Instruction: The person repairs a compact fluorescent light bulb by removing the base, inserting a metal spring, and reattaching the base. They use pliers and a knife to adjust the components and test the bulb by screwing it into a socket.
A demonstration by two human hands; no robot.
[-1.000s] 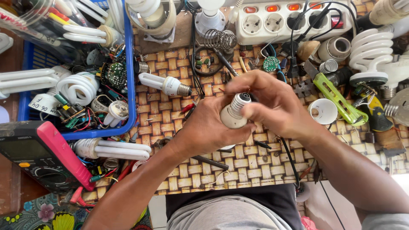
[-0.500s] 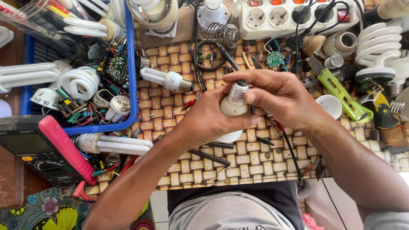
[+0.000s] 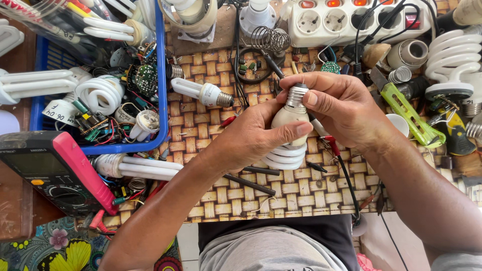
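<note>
Both my hands hold a white spiral lamp (image 3: 288,133) over the woven mat (image 3: 301,193). My left hand (image 3: 251,140) wraps around its cream base and spiral tube, thumb across the body. My right hand (image 3: 341,108) pinches the metal screw cap (image 3: 296,95) at the top, thumb pressed on it. The spiral tube pokes out below my left hand. A red-tipped probe lead (image 3: 334,148) runs under my right hand toward me.
A blue tray (image 3: 161,75) of lamp parts and circuit boards sits at the left. A multimeter with a pink edge (image 3: 55,173) lies at lower left. A white power strip (image 3: 351,20) is at the back, a green tool (image 3: 409,115) and spiral lamps at the right.
The lamp has turned upright, with its screw cap now pointing away from me. My right fingers shifted onto the metal cap. Both hands stayed over the mat.
</note>
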